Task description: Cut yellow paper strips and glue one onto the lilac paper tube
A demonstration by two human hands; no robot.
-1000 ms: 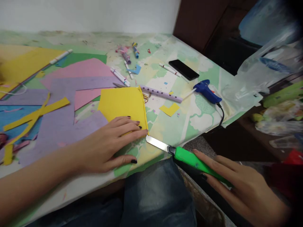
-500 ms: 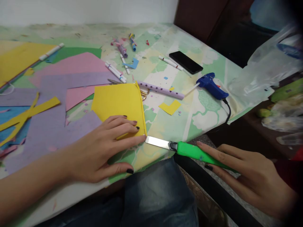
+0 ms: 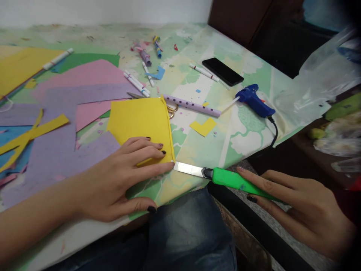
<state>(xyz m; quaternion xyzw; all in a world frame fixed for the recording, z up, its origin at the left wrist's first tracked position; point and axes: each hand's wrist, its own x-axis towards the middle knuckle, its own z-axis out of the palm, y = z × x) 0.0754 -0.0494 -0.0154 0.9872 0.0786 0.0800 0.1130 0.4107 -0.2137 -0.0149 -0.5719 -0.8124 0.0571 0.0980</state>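
My left hand [image 3: 126,177] lies spread over the lower part of a yellow sheet [image 3: 138,124], its fingertips near the sheet's right edge. That edge is folded into a narrow strip. My right hand [image 3: 299,203] is closed round the green handle of a utility knife [image 3: 234,180]. The knife's blade points left, and its tip is at the sheet's lower right corner, beside my left index fingertip. Gold scissor handles [image 3: 172,111] show from behind the sheet. A purple dotted paper tube [image 3: 194,105] lies above the blade.
A blue glue gun [image 3: 255,101] with a cord lies at the table's right edge, near a black phone [image 3: 222,71]. White markers [image 3: 137,84], purple paper [image 3: 56,150], pink paper [image 3: 96,75] and yellow strips [image 3: 34,133] cover the left side. Clear plastic bags [image 3: 313,82] hang at the right.
The view has shifted slightly. Both hands, the yellow sheet and the knife keep nearly the same places relative to one another.
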